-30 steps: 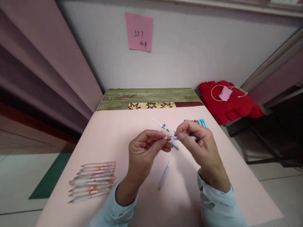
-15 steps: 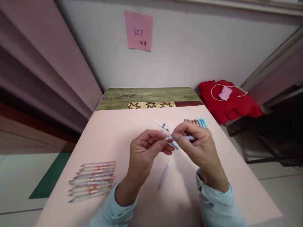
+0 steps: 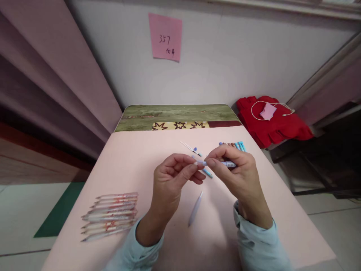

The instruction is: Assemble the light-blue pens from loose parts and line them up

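A pale lavender-blue pen piece (image 3: 230, 164) with a small printed label is held level above the middle of the table. My right hand (image 3: 239, 171) grips it between thumb and fingers, its labelled end sticking out to the right. At its left end, my left hand (image 3: 170, 180) pinches the narrow whitish tip between thumb and forefinger. Below the hands lies a lavender pen barrel (image 3: 195, 210) with a white point. Just beyond the fingers are a light-blue pen piece (image 3: 208, 173) and thin white refills (image 3: 188, 146).
At the left, several printed pens (image 3: 109, 216) lie side by side on the pink-covered table (image 3: 146, 154). Blue and brown pen parts (image 3: 239, 146) stand in a row behind my right hand. A red cloth (image 3: 276, 124) with a white cable lies beyond the right edge.
The pen piece has shifted slightly, and its printed label now shows more to the right of my fingers. My left hand has moved a little to the left.
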Demonstrator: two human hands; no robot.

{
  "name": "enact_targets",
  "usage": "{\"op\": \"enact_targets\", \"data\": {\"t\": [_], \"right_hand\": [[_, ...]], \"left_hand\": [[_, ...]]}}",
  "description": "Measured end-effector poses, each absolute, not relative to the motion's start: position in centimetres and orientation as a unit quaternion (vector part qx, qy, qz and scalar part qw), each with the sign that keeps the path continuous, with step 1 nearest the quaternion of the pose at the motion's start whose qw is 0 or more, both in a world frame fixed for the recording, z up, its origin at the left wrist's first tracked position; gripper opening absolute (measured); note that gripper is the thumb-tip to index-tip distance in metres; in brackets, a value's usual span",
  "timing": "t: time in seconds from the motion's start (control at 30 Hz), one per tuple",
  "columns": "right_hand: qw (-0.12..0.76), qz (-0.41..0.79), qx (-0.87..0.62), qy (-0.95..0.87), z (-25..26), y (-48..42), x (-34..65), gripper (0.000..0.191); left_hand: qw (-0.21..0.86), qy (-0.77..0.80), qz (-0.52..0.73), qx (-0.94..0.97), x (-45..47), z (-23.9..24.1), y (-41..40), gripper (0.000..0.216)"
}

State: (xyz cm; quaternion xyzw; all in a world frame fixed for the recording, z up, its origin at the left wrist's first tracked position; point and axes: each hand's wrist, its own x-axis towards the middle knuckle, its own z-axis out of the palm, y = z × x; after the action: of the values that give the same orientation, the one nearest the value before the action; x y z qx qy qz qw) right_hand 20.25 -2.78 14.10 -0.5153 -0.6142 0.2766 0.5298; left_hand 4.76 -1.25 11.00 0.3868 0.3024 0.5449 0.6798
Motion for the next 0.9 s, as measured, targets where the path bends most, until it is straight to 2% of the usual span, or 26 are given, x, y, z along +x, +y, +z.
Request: {"op": "enact_targets", "data": {"t": [0.27,0.43,0.67,0.77,0.9], "right_hand": [[0.493,0.322,-0.548,-0.594,13.2,-2.3,20.4,0.007],[0.500,0.357,-0.542,-0.574,12.8,-2.0,20.5,0.014],[0.493,0.393,-0.543,-0.555,12.5,-2.0,20.2,0.018],[0.491,0.381,-0.547,-0.561,12.6,-2.2,20.0,0.014],[0.466,0.302,-0.543,-0.630,12.6,-2.2,19.8,0.005]], "left_hand": [[0.787,0.295,0.504,0.197,6.0,9.2,-0.1,0.017],[0.786,0.296,0.505,0.197,6.5,9.0,-0.4,0.019],[0.726,0.331,0.545,0.257,6.4,9.4,-0.6,0.019],[0.657,0.359,0.580,0.320,6.3,9.4,-0.6,0.015],[0.543,0.383,0.611,0.430,5.9,9.3,-0.8,0.009]]}}
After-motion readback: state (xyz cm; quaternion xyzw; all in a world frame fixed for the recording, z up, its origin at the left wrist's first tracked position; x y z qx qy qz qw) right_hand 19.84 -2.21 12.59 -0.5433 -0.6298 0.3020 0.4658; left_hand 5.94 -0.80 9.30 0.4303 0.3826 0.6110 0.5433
